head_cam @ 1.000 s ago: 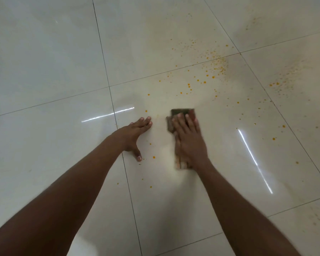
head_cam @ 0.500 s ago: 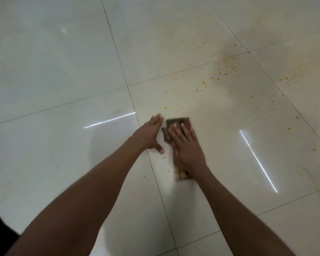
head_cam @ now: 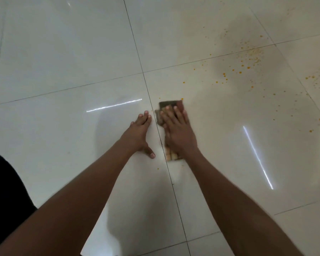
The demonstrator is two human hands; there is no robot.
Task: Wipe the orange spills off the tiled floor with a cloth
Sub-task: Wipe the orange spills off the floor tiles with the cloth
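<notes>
My right hand (head_cam: 177,132) lies flat on a folded cloth (head_cam: 168,104), dark olive at its far end and checked tan at its near end, pressing it to the glossy cream tiled floor (head_cam: 63,52). Just to its left, my left hand (head_cam: 139,134) rests flat on the tile, fingers spread, holding nothing. Orange spills (head_cam: 248,58) speckle the tiles to the upper right, thickest along the grout line. A lone orange drop (head_cam: 158,168) sits near the cloth's near end, and another (head_cam: 182,99) lies at its far corner.
Dark grout lines (head_cam: 137,52) cross just beyond my hands. More orange specks (head_cam: 310,77) lie at the far right edge. Light streaks reflect on the tiles. A dark piece of clothing (head_cam: 4,191) fills the lower left corner.
The view has shifted, so both hands now lie close to the grout line. My right hand has slid the cloth leftward, and several drops between the hands are gone.
</notes>
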